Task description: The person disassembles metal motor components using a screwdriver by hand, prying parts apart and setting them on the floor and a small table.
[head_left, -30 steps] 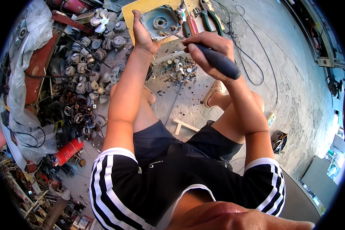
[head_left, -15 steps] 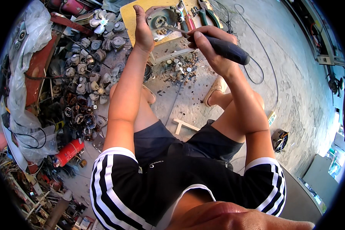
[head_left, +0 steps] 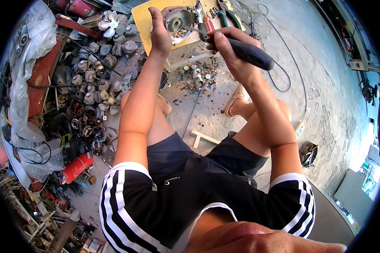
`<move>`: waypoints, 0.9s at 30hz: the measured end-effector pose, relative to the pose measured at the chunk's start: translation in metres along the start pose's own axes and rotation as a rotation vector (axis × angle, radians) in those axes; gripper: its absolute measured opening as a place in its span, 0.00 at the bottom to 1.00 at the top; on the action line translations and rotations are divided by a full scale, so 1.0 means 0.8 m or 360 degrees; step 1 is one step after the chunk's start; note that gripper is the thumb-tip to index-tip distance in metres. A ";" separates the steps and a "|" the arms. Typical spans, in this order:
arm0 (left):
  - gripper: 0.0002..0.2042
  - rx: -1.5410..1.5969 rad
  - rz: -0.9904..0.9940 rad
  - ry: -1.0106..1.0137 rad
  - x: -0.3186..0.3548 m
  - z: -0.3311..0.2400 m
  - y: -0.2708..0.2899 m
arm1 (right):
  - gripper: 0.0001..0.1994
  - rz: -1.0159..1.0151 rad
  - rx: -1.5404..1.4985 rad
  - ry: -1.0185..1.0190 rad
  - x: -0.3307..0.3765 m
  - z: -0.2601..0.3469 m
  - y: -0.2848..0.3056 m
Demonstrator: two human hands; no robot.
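Note:
My left hand (head_left: pixel 160 38) is closed around the edge of a round grey metal motor end cover (head_left: pixel 173 24), thumb up on its near left side. The cover is tilted, its ringed centre facing me, above a yellow board. In my right hand (head_left: pixel 237 63) I grip a screwdriver (head_left: pixel 252 55) with a thick black handle. Its thin shaft points left toward the cover; where the tip ends is hard to make out. Small brownish bits (head_left: pixel 180 34) lie by the cover's lower edge.
On the yellow board (head_left: pixel 142 21) lie a ratchet wrench (head_left: pixel 198 7), a red-handled screwdriver (head_left: pixel 208 24) and green-handled pliers (head_left: pixel 227 20). Debris (head_left: pixel 198 78) litters the floor below. Heaped small motors (head_left: pixel 88 76) and a red cylinder (head_left: pixel 77 168) are at left; a black cable (head_left: pixel 297 67) runs at right.
The screwdriver's shaft has drawn back from the cover's centre toward the right. The motor end cover has tilted and shifted slightly right in my left hand.

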State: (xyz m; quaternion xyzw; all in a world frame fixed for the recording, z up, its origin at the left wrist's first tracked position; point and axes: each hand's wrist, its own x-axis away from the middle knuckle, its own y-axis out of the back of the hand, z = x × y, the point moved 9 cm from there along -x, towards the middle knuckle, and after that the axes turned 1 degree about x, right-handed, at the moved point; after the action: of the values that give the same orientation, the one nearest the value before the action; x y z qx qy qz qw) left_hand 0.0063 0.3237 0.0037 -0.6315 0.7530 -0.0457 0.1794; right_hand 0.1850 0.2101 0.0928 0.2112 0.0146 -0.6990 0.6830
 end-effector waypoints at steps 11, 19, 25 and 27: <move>0.25 -0.1597 0.1022 -0.0832 0.107 -0.031 -0.147 | 0.15 -0.0806 -0.0297 0.0095 -0.017 -0.046 0.167; 0.30 -0.0804 0.0521 -0.0438 0.082 -0.029 -0.092 | 0.15 -0.0900 -0.0364 0.0027 -0.014 -0.045 0.196; 0.45 0.0524 -0.0467 0.0424 0.025 -0.017 0.054 | 0.16 -0.0809 -0.0381 -0.0061 -0.022 -0.053 0.190; 0.43 0.0669 -0.0465 0.0496 -0.001 -0.013 0.094 | 0.16 -0.0748 -0.0330 -0.0093 -0.027 -0.055 0.183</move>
State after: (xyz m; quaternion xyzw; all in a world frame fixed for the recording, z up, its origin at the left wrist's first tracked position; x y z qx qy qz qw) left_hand -0.0670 0.3373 -0.0084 -0.6675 0.6465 -0.3225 0.1800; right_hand 0.3376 0.2342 0.0991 0.1104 0.1151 -0.8391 0.5200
